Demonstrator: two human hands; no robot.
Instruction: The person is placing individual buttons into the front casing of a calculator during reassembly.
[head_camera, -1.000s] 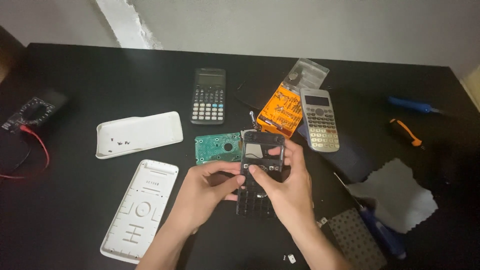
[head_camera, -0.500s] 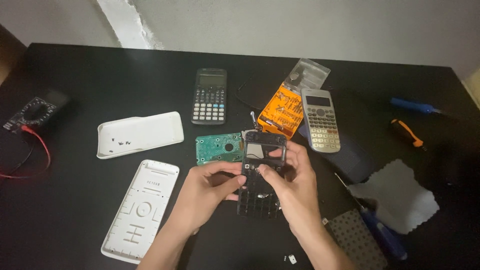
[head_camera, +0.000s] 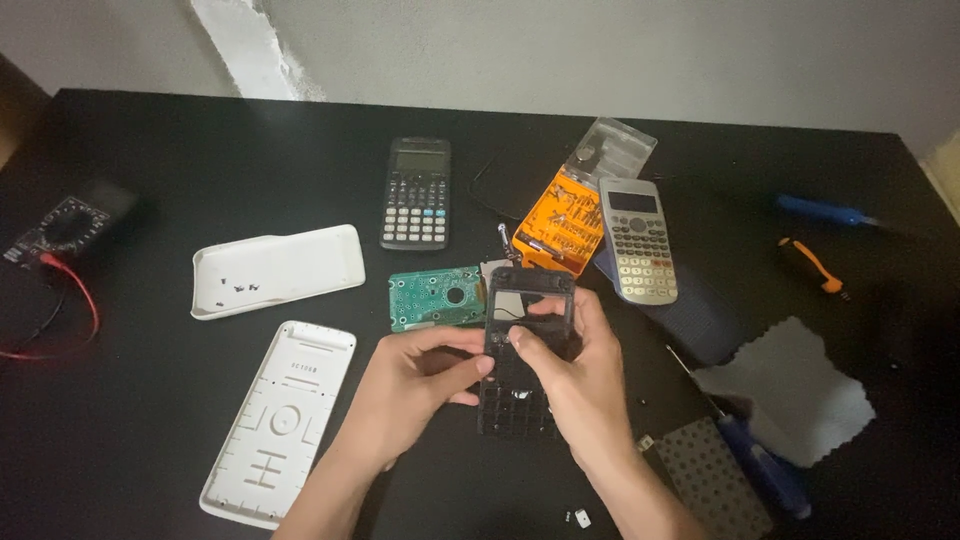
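Black tabletop (head_camera: 180, 160) is filling the frame; at lower centre, the left hand (head_camera: 415, 385) and right hand (head_camera: 575, 375) are both gripping a black calculator shell (head_camera: 525, 350), fingers clamped on its edges.

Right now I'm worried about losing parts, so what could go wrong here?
The tiny black screws lie loose in the shallow white cover; a bump could scatter them onto the black table, where they would be hard to spot. The green circuit board lies bare beside the left hand and could be knocked or scratched. Both hands, the right hand too, grip the black calculator frame; squeezing might flex or crack it.
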